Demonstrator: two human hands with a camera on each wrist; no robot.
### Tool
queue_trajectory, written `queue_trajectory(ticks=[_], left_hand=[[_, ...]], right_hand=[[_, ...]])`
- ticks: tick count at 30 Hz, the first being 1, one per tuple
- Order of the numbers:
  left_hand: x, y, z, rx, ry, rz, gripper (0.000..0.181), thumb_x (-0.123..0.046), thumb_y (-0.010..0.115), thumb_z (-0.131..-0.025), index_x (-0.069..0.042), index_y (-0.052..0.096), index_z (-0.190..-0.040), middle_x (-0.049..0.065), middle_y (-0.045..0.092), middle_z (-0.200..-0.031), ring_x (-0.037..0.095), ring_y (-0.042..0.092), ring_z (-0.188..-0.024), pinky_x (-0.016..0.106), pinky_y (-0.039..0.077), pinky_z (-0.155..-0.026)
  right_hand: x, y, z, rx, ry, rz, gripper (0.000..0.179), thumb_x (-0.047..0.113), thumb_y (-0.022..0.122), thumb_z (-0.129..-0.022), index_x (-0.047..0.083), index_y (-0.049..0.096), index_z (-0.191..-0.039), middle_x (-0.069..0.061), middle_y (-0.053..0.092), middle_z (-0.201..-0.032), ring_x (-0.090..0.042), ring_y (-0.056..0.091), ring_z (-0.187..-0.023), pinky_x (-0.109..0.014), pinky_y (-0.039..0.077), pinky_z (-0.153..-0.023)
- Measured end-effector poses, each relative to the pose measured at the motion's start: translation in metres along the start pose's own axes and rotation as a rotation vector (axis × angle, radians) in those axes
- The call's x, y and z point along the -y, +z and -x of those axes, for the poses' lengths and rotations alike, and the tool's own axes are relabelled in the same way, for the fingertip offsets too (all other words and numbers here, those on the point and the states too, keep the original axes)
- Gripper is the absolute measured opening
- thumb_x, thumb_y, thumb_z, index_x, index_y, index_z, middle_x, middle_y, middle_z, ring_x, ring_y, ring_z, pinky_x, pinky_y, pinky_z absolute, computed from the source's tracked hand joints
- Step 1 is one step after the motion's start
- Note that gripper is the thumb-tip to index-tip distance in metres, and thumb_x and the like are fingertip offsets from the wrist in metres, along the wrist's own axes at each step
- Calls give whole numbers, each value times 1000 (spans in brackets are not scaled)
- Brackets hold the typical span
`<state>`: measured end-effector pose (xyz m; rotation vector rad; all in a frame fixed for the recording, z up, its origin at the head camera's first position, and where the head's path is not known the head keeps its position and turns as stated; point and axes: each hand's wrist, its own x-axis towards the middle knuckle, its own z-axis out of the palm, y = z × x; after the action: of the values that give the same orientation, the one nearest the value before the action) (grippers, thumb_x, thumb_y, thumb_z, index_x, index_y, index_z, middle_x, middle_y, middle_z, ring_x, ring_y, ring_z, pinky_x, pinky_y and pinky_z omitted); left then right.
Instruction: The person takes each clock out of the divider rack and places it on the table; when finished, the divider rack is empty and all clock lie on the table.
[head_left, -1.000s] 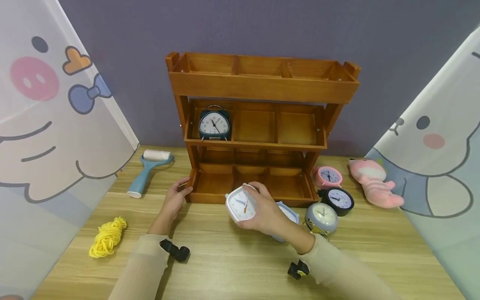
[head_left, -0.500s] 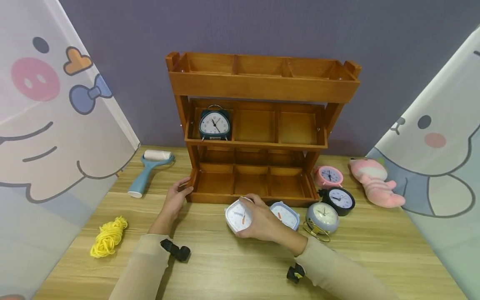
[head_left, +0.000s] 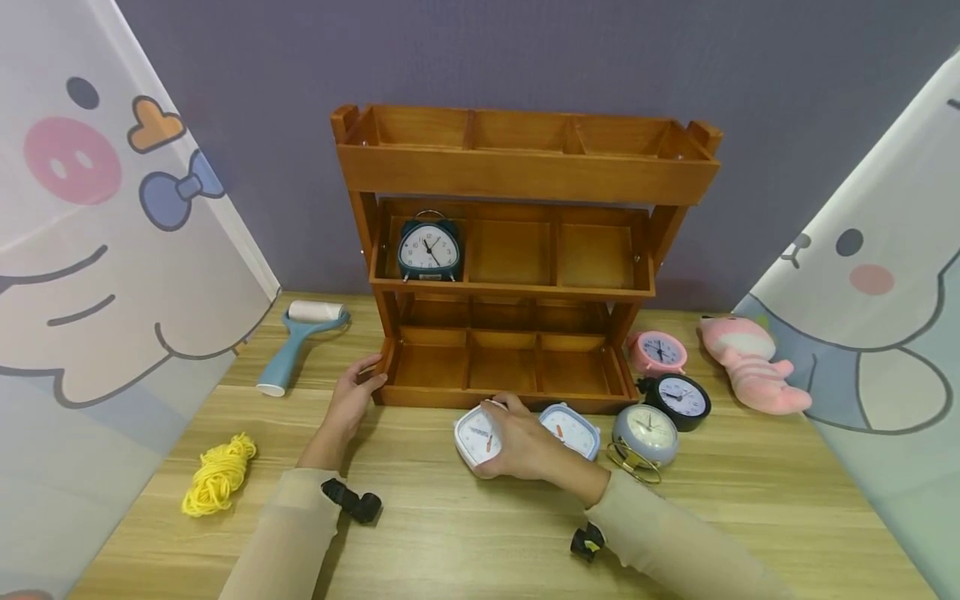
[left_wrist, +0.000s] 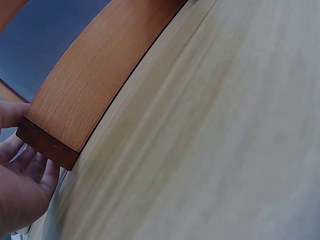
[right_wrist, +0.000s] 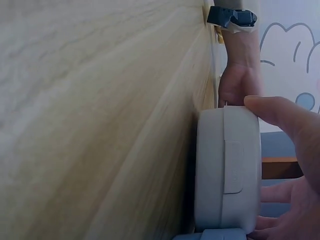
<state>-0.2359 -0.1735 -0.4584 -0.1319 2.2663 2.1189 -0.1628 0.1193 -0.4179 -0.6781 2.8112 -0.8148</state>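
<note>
My right hand (head_left: 525,443) holds a white alarm clock (head_left: 472,437) with thumb and fingers at its edges. The clock lies face up in front of the wooden shelf (head_left: 450,397). In the right wrist view the thumb presses one corner of the clock's pale casing (right_wrist: 210,170), which sits right at the tabletop. A light-blue alarm clock (head_left: 576,431) lies face up to its right, partly behind my right hand. My left hand (head_left: 349,415) grips the lower left corner of the shelf; in the left wrist view its thumb and fingers sit about the shelf's end (left_wrist: 47,145).
In the middle tier stands a dark teal alarm clock (head_left: 429,248). Right of the shelf are a pink clock (head_left: 658,353), a black clock (head_left: 681,398), a grey clock (head_left: 647,432) and a pink plush toy (head_left: 753,367). A lint roller (head_left: 288,354) and yellow cord (head_left: 217,475) lie left.
My right hand has lowered the white clock from above the table toward its surface, moving it away from the shelf front. The light-blue clock shows more fully. My left hand stays put.
</note>
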Motion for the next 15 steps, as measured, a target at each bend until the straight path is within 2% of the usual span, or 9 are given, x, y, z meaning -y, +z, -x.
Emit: queue_trajectory(ticks=[5, 10, 12, 15], left_hand=[[1, -1, -1, -2, 3, -8, 47, -4, 52, -99, 0, 40, -145, 22, 32, -148, 35, 33, -133, 47, 26, -108], [0, -1, 0, -2, 15, -3, 48, -4, 52, -99, 1, 40, -145, 22, 30, -149, 36, 30, -135, 48, 25, -109], [0, 0, 1, -2, 12, -2, 48, -4, 52, -99, 2, 39, -145, 23, 30, -150, 36, 29, -135, 48, 24, -109], [1, 0, 1, -3, 12, 0, 48, -3, 52, -99, 2, 40, -144, 22, 31, -149, 36, 30, -135, 48, 24, -109]], right_hand=[[0, 0, 2, 30, 17, 3, 101, 34, 90, -65, 0, 40, -146, -22, 34, -142, -35, 51, -116, -44, 47, -90], [3, -5, 2, 73, 31, 49, 102, 35, 91, -67, 3, 38, -148, -22, 30, -146, -39, 43, -125, -49, 44, -93], [5, -11, 0, 83, 26, 61, 101, 35, 90, -68, 4, 38, -148, -21, 29, -146, -38, 40, -127, -49, 45, -93], [14, -25, -5, 54, 23, 37, 96, 33, 88, -72, 6, 37, -149, -18, 29, -147, -35, 42, -125, -46, 47, -90]])
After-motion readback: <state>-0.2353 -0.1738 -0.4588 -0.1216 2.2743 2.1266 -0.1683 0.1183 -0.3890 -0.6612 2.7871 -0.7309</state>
